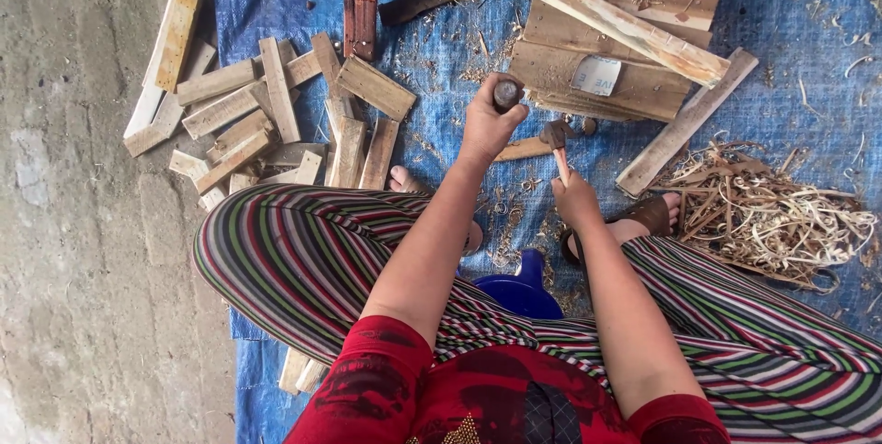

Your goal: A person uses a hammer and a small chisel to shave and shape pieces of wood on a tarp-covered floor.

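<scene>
A short, dark, round-ended wooden handle (506, 93) is held upright in the left hand (487, 122), its grip closed tight around the shaft so only the worn brown top shows above the blue tarp (441, 58). A thin pale wooden stick (561, 165), topped by a dark chunky head, is pinched in the closed right hand (575, 200), just beside a small plank (520, 149) and below stacked boards (616, 39).

planks (588, 85): rough raw wood | tarp (790, 21): blue woven plastic | shavings (781, 214): curly pale wood
</scene>
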